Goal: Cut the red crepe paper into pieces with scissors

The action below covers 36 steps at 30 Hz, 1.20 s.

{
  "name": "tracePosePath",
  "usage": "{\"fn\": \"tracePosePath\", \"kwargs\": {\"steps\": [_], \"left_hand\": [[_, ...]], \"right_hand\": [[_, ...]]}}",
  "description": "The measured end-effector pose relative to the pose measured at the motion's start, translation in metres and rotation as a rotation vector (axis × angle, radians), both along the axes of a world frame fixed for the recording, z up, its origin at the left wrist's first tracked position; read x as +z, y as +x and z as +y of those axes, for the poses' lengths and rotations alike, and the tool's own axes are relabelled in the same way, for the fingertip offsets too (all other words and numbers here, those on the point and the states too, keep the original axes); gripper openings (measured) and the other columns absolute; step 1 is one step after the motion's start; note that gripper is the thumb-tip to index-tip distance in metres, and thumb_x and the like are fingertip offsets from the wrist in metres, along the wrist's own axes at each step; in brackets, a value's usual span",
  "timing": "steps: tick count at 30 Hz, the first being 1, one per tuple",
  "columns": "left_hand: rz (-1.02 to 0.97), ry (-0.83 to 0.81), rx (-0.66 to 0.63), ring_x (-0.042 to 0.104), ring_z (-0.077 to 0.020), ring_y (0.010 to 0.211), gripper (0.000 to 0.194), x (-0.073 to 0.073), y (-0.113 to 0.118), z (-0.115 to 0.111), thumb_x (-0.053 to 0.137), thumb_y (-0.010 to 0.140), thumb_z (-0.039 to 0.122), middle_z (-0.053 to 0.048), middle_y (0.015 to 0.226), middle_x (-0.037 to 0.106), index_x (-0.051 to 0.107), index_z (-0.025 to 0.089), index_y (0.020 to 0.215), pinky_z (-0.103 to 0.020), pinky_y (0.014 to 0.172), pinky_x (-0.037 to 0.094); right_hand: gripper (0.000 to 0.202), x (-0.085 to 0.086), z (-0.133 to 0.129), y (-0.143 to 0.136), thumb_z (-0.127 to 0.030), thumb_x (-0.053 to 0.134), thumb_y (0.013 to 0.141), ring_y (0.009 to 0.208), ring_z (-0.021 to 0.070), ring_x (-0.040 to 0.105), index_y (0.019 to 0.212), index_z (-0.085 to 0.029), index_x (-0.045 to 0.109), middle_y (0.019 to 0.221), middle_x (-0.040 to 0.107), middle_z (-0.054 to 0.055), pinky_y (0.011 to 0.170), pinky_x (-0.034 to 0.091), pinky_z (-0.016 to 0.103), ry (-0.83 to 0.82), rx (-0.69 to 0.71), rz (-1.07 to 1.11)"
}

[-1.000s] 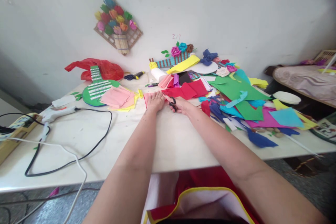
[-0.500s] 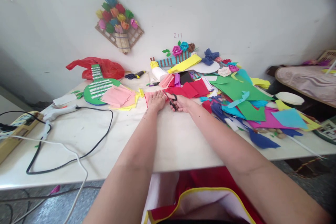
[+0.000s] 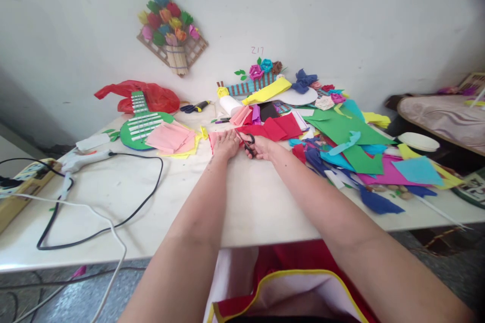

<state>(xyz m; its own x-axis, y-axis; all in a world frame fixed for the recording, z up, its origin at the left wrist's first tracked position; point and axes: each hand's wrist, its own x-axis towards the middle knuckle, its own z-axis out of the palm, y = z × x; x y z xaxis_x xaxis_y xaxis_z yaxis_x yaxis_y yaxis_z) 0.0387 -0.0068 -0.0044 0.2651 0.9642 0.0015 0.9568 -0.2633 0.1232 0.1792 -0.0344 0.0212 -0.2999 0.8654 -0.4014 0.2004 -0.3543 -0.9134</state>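
Pink paper with a red edge [image 3: 214, 139] lies on the white table [image 3: 250, 202]. On top of it my left hand [image 3: 226, 144] rests flat, pressing it down with the fingers stretched forward. Dark-handled scissors [image 3: 249, 145] are held in my right hand [image 3: 259, 148], fingers wrapped round the handles. Their blades point up and left, at the paper's right edge beside my left fingers. Red paper pieces [image 3: 275, 130] spread just behind my right hand. Left of my left hand, a stack of pink sheets [image 3: 170, 137] lies over yellow paper and a green guitar-shaped craft [image 3: 132, 125].
A glue gun [image 3: 87, 160] with a looping black cable lies at the left, near a power strip [image 3: 22, 192]. Coloured paper [image 3: 341, 126] is heaped at the right. Pliers [image 3: 195, 107] and a red plastic bag [image 3: 159, 97] sit at the back.
The view has shifted very slightly. Both hands stay in nearly the same place, with the scissors still at the paper's right edge.
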Motion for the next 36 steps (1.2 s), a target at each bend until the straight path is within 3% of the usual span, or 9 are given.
{"fn": "tracePosePath", "kwargs": {"steps": [18, 27, 32, 36], "left_hand": [[0.0, 0.001, -0.001, 0.005, -0.0233, 0.139, 0.054, -0.002, -0.002, 0.003, 0.017, 0.091, 0.028, -0.001, 0.153, 0.009, 0.024, 0.02, 0.144, -0.045, 0.111, 0.01], [-0.013, -0.008, 0.013, 0.005, -0.0199, 0.139, 0.055, -0.002, -0.001, 0.003, 0.013, 0.091, 0.028, -0.003, 0.153, 0.01, 0.02, 0.015, 0.145, -0.042, 0.111, 0.01], [0.003, -0.003, -0.003, 0.005, -0.0218, 0.139, 0.055, -0.002, -0.002, 0.003, 0.014, 0.091, 0.026, -0.001, 0.153, 0.009, 0.022, 0.015, 0.144, -0.043, 0.111, 0.01], [-0.003, 0.004, -0.002, 0.006, -0.0224, 0.139, 0.056, -0.004, -0.002, 0.003, 0.015, 0.09, 0.026, -0.002, 0.153, 0.01, 0.021, 0.015, 0.145, -0.043, 0.111, 0.01]], "right_hand": [[0.044, 0.002, -0.015, -0.005, -0.055, 0.055, 0.079, 0.035, 0.0054, 0.045, 0.064, -0.015, 0.047, 0.047, 0.051, -0.001, 0.031, 0.029, 0.014, 0.089, -0.148, 0.042], [0.043, 0.001, -0.017, -0.008, -0.053, 0.058, 0.078, 0.034, 0.0047, 0.043, 0.061, -0.015, 0.047, 0.046, 0.05, -0.001, 0.03, 0.028, 0.014, 0.111, -0.168, 0.046], [0.048, 0.001, -0.011, -0.005, -0.061, 0.054, 0.076, 0.036, 0.0061, 0.046, 0.064, -0.015, 0.047, 0.049, 0.052, 0.0, 0.028, 0.022, 0.015, 0.074, -0.119, 0.019], [0.052, 0.004, -0.004, -0.001, -0.067, 0.047, 0.076, 0.038, 0.0071, 0.047, 0.069, -0.016, 0.049, 0.051, 0.053, 0.001, 0.029, 0.025, 0.015, 0.012, -0.023, 0.027]]}}
